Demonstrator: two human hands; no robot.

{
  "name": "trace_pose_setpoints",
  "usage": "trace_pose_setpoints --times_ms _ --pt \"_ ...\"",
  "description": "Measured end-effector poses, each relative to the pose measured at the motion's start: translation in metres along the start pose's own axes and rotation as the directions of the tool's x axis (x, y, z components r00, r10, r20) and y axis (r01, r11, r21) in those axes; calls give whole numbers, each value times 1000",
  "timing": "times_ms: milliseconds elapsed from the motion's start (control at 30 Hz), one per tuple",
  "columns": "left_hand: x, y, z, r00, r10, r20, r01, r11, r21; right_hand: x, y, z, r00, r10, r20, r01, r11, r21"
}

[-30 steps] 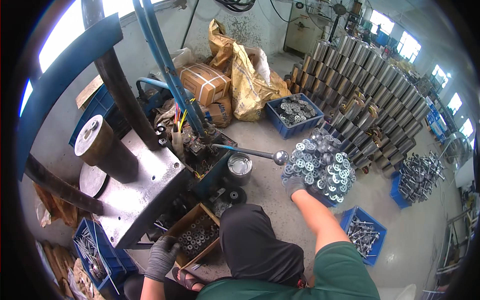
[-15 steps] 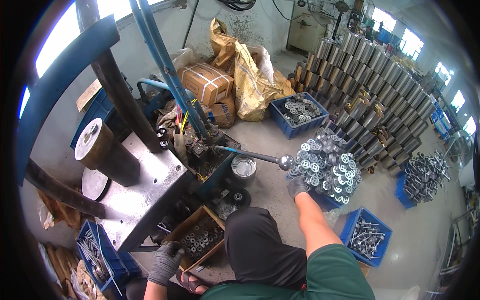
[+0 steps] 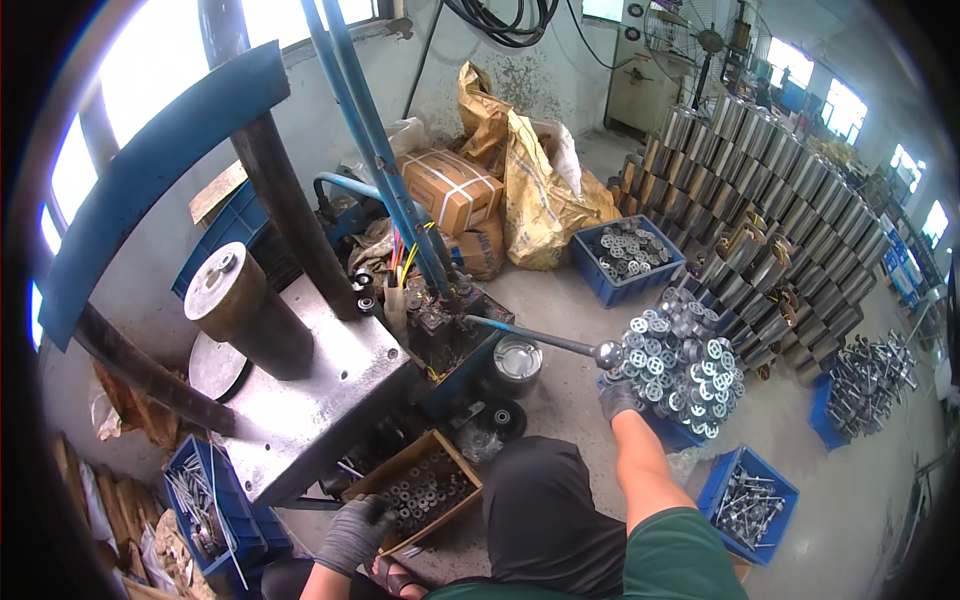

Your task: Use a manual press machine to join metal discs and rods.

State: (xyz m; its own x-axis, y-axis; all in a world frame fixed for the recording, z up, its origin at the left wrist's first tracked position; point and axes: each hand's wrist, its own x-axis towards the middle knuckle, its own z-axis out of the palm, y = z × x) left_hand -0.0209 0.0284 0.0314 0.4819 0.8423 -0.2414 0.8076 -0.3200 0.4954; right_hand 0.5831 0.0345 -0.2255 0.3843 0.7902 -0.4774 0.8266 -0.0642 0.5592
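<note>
My left hand [image 3: 352,534], in a grey knit glove, is at the near left edge of an open carton [image 3: 462,505] holding many small ring-shaped metal parts [image 3: 418,500]. Its fingers are curled inward over that edge; whatever they may hold is hidden. Stretched forward, my gloved right hand [image 3: 620,400] is at the near left side of a heap of round spoked metal caps [image 3: 690,365] piled above a blue crate. Its fingertips are hidden against the heap. Just above that hand is the ball end [image 3: 607,354] of a blue lever [image 3: 530,333].
At left stands a machine with a metal table [image 3: 330,400], a thick cylinder [image 3: 255,315] and a curved blue guard [image 3: 160,170]. Blue crates hold caps [image 3: 630,252], shafts [image 3: 748,508] and rods [image 3: 195,500]. Stacked metal cylinders [image 3: 760,200] rise behind the heap. Sacks [image 3: 540,200] lie by the wall.
The whole view has shifted, so the scene sits further right and lower. My left hand's fingers reach slightly further over the carton's edge. My right hand stays beside the heap.
</note>
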Motion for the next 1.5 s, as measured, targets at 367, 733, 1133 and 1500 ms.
trace_pose_setpoints --times_ms 367,733,1133,1500 --pt "-9 1 -9 1000 -9 -10 9 1000 16 -68 39 -67 994 -110 -5 108 967 231" --pt "-6 2 -9 999 -27 34 25 999 38 -52 40 -47 963 -223 -155 245 958 146" --pt "-6 -6 -6 997 32 69 -35 998 51 -56 58 -54 946 -258 -194 290 943 165" --pt "-9 -7 -6 996 86 37 -87 996 33 -96 84 -87 949 -252 -189 287 939 189"
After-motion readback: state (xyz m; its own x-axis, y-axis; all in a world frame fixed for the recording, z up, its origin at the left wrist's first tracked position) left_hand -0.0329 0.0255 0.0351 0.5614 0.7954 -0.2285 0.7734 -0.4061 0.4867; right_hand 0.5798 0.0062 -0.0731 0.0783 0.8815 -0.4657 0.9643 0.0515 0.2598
